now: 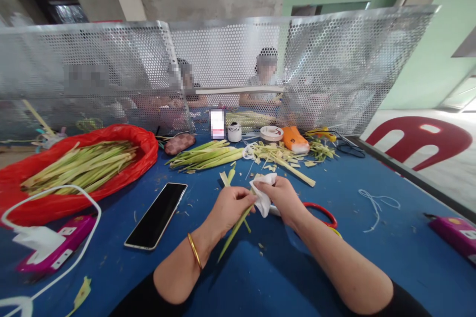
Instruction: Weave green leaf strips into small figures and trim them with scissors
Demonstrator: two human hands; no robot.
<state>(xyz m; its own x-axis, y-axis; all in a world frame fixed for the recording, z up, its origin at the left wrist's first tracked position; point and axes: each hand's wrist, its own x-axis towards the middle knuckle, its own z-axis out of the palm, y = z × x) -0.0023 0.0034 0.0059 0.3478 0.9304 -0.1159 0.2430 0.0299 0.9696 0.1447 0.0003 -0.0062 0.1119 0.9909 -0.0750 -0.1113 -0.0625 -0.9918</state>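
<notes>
My left hand [236,204] pinches a long green leaf strip [235,233], whose pointed end hangs down toward me. In my right hand [279,198] is a crumpled white tissue [265,197], closed around the strip's upper part close to my left fingers. Red-handled scissors [329,212] lie on the table, partly hidden behind my right wrist. Just beyond my hands lie a bundle of green leaves [208,157] and a heap of cut leaf scraps [278,155].
A red plastic bag [148,148] full of leaves is at left, near a black phone [156,215] and a purple power strip [59,245] with a white charger. Behind stand a tape roll [271,133], an orange tissue pack [295,139] and a perforated metal screen [230,54]; people sit beyond it.
</notes>
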